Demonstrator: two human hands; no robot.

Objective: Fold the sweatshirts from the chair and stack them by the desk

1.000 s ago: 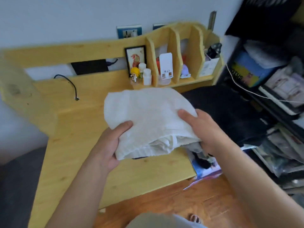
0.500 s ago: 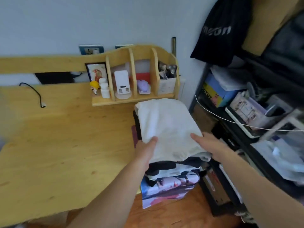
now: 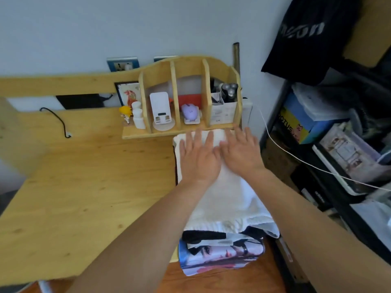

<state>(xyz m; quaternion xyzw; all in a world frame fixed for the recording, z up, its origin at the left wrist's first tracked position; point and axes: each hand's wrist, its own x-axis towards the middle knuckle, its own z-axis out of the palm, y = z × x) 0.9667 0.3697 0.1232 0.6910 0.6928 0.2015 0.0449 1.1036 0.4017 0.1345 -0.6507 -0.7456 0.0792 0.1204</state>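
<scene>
We see the pale wooden desk (image 3: 69,187) filling the left and middle of the view, its back rail running along the grey wall; at the right a dark shelving unit (image 3: 330,187) stands crammed with boxes and papers, and a black garment with pale lettering (image 3: 306,32) hangs above it; a thin white cable (image 3: 296,159) sags across the front of the shelves.

Just beside the desk's right edge we find a stack of folded clothes (image 3: 220,248); the lower layers are black and a printed blue-and-pink fabric, and on top lies the folded white sweatshirt (image 3: 224,199), its far end reaching the foot of the desk's wooden organiser (image 3: 186,96); the stack stands between the desk and the shelving unit, over a strip of reddish wooden floor.

Our left hand (image 3: 198,159) lies flat on the far half of the white sweatshirt, fingers straight and spread, palm down, grasping nothing; our right hand (image 3: 241,153) lies just beside it, thumbs touching or nearly so, likewise flat with fingers spread; the fingertips of both are blurred, so we cannot tell how firmly they press.

In the organiser's compartments we see a white stand (image 3: 159,111), a small lilac figure (image 3: 190,112) and a white box holding an electric shaver (image 3: 229,92); left of it stand two white bottles (image 3: 137,117), a yellow-haired figurine (image 3: 125,113) and a small framed picture (image 3: 129,94); a black cord (image 3: 57,121) curls on the desk.
</scene>
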